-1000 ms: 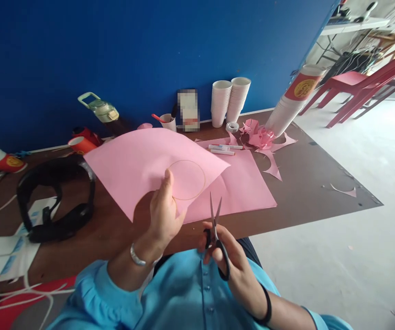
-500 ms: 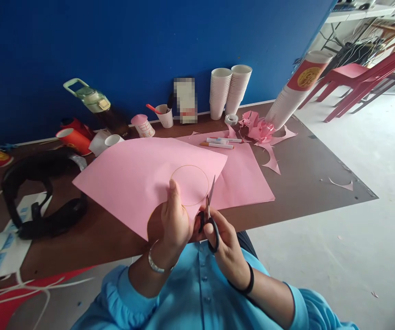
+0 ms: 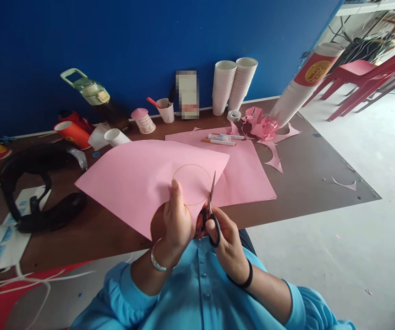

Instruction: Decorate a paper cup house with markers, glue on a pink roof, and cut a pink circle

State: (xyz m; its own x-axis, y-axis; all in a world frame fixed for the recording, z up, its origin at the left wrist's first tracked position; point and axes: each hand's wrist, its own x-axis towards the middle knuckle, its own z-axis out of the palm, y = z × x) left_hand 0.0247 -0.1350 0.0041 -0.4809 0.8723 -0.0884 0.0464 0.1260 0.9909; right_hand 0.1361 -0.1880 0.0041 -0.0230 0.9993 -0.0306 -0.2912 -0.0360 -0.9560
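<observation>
A large sheet of pink paper [image 3: 132, 178] is gripped near its front edge by my left hand [image 3: 178, 217], thumb on top and fingers hidden underneath. A circle is drawn on it in a thin yellowish line, just beyond my thumb. A rounded notch has been cut from the sheet beside my left wrist. My right hand [image 3: 227, 238] holds black-handled scissors [image 3: 212, 197], fingers in the loops. Their blades point away from me, at the paper's right edge beside the drawn circle. More pink paper [image 3: 249, 174] lies flat on the table behind, with several pens [image 3: 220, 141] on it.
Stacked paper cups [image 3: 224, 87], a tape roll [image 3: 234, 115] and pink scraps [image 3: 266, 126] stand toward the back and right. A bottle [image 3: 97, 98] leans on the blue wall. Black headphones [image 3: 42, 188] lie left. A tall cup stack [image 3: 297, 91] tilts at the right.
The scissor blades have come closer together at the paper's right edge. Both hands keep their grip, and the whole view has shifted slightly.
</observation>
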